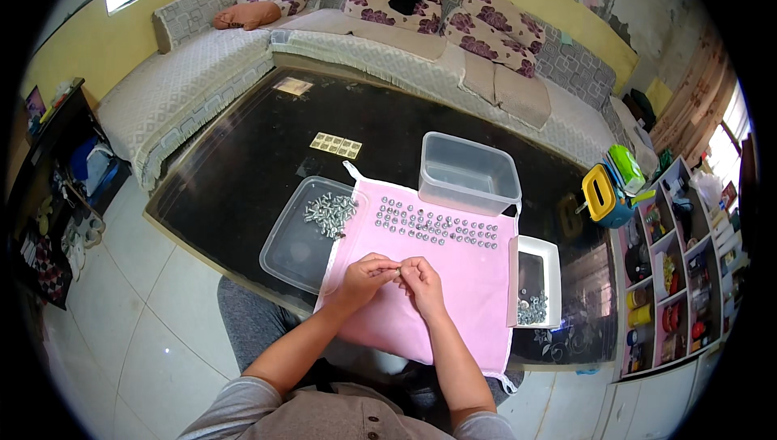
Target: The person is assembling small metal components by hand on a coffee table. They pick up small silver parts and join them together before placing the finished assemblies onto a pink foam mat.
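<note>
**Small metal hardware between my fingertips**

My left hand [364,272] and right hand [421,278] met over the near middle of the pink cloth [453,294], fingertips pinched together on one small metal piece [399,271]. It was too tiny for me to tell whether it was a bolt, a nut or both. Both grips were closed on it, each hand taking one end.

I judged the piece light, hard and stiff, with no give at all, and probably slick on its bright plated faces. The best hold seemed to be across its short body with the pads of thumb and forefinger, as anything looser could let it roll away.

The cloth lay soft and matte over the dark glossy table [243,165], and it would keep a dropped piece from skittering. Farther off on the cloth stood rows of finished pieces [437,225], shiny and evenly spaced. To the left, a shallow clear plastic tray [291,250] held a loose heap of silvery parts [330,213]. A deeper clear tub [469,173] sat at the far right corner, and a small white tray [538,282] with more bits lay at the right.
</note>
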Demonstrator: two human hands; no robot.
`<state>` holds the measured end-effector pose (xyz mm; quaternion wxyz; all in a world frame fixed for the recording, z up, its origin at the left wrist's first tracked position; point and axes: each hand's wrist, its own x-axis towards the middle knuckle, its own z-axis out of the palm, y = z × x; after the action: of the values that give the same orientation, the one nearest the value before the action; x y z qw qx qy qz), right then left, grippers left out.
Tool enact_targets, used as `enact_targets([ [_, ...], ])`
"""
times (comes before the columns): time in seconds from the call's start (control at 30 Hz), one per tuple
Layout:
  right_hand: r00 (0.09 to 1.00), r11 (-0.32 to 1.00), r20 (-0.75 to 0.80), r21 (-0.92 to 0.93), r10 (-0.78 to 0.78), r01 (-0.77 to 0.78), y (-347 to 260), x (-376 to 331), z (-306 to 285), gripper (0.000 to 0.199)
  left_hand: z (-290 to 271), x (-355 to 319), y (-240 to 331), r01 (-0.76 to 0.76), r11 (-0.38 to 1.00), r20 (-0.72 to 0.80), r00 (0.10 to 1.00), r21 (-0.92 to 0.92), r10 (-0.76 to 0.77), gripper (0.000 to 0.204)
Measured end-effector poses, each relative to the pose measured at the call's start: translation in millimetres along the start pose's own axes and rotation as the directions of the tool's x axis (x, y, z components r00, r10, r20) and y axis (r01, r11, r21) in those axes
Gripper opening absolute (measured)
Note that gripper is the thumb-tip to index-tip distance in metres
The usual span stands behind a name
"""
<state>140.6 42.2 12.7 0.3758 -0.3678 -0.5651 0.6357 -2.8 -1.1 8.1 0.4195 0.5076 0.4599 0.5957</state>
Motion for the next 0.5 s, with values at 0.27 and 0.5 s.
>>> enact_targets([
  [0.27, 0.999, 0.999, -0.037, 0.033, 0.022, -0.021, -4.4, -0.3, 3.8, 0.021, -0.8, -0.6, -2.3, 0.016, 0.999, -0.010, 1.000, -0.033, -0.016, 0.016],
  [0.5, 0.997, 0.997, 0.029, 0.015, 0.072, -0.073, 6.0, 4.0, -6.8, 0.022, 0.7, 0.0, -1.6, 0.025, 1.000, -0.003, 1.000, -0.012, -0.025, 0.015],
])
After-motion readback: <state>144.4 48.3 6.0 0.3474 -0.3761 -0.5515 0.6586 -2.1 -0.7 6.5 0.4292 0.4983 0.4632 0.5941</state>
